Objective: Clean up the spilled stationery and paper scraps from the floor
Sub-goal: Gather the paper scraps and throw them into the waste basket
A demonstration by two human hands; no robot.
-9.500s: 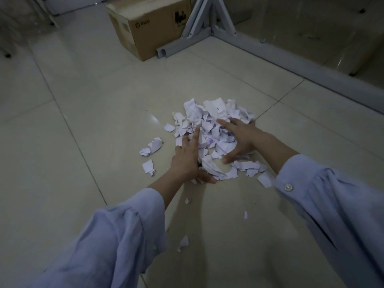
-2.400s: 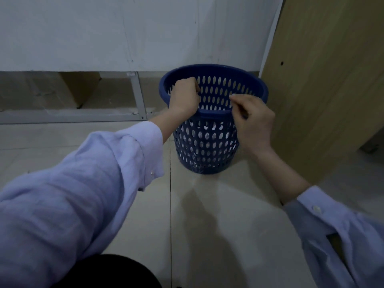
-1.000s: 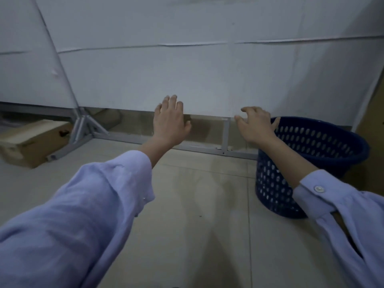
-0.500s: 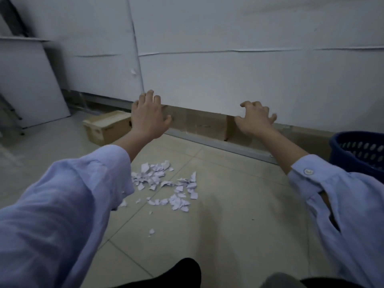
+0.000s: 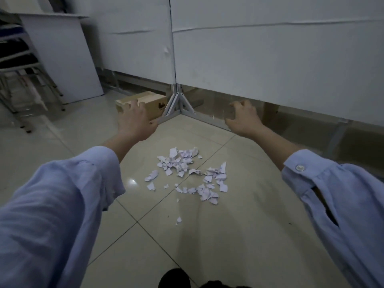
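Wht scraps (image 5: 180, 161), lt-blue sleeves (image 5: 62, 204), brn box (image 5: 154, 107)

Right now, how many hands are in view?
2. The left hand is raised in front of the cardboard box; the right hand is near the partition. Both hold nothing.

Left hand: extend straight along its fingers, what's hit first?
Probably the cardboard box: the left hand points forward, fingertips overlapping the box's top in the image. Depth is unclear; if the hand rides higher, it would reach the white partition panel behind instead. The paper scraps lie below that line.
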